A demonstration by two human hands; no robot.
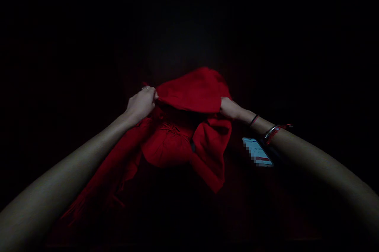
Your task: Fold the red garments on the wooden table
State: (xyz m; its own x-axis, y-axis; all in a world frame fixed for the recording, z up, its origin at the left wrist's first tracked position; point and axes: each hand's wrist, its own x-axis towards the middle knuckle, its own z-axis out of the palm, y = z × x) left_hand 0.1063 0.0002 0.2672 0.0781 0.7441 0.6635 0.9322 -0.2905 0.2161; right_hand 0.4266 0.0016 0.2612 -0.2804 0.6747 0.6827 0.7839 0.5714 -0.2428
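Observation:
A red scarf (192,90) with fringed ends lies bunched in front of me, one fold of it raised between both hands. My left hand (143,102) is closed around the scarf's left edge, a thin ring on one finger. On the other side, my right hand (230,108) grips the fold's right edge, its fingertips hidden by the cloth. Below the raised fold, more of the scarf hangs or lies in loose folds, with fringe showing in the middle and at the lower left. A small dark patch sits between two folds; I cannot make out what it is.
A lit phone (257,152) lies under my right forearm, its screen partly blurred out. Bracelets (271,133) circle my right wrist. The surroundings are very dark, and the surface beneath is barely visible.

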